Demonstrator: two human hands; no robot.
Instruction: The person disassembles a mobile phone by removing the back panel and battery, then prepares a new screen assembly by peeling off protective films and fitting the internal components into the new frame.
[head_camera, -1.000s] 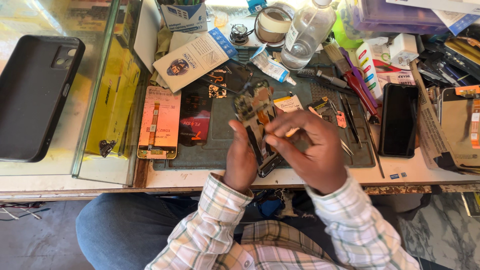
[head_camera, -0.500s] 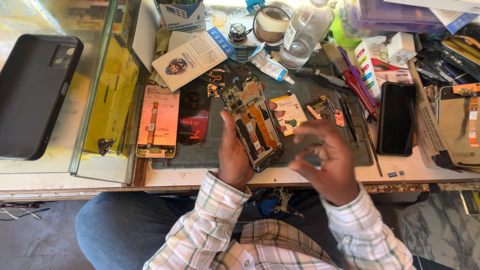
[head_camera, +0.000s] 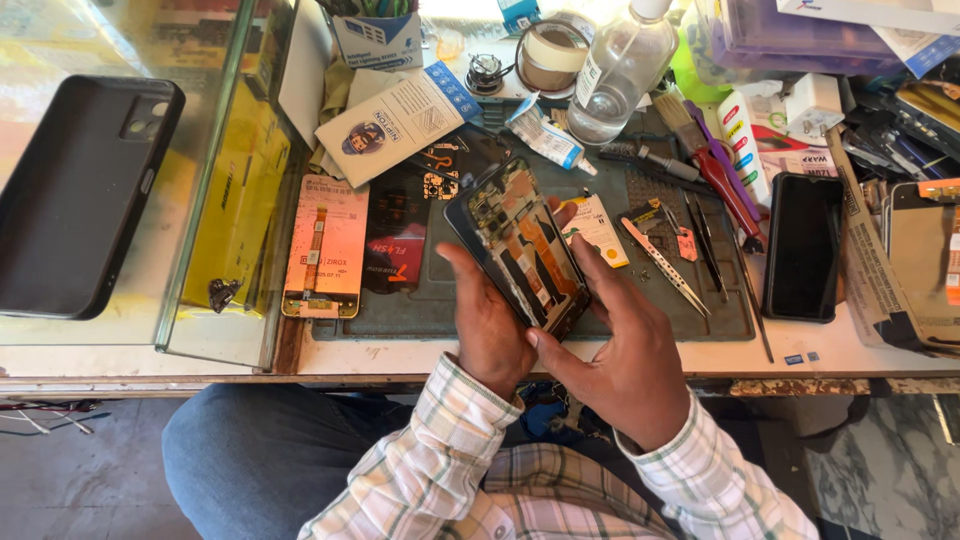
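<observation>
An opened phone (head_camera: 522, 247) with its back cover off shows boards and orange flex parts; it is tilted above the dark work mat (head_camera: 420, 300). My left hand (head_camera: 487, 325) grips it from below along its left edge. My right hand (head_camera: 625, 345) holds the lower right edge, thumb near the bottom corner and fingers along the right side. Both sleeves are checked.
Tweezers (head_camera: 665, 268), a red-handled brush (head_camera: 712, 165), a clear bottle (head_camera: 620, 70), a tape roll (head_camera: 550, 55) and a small tube (head_camera: 540, 135) lie on the bench. A black phone (head_camera: 802, 248) lies right, a black case (head_camera: 85, 195) on the glass counter left, a screen part (head_camera: 325, 245) near the mat.
The phone has turned from edge-on to open face up and lowered slightly. My right hand moved from beside it onto its lower right edge.
</observation>
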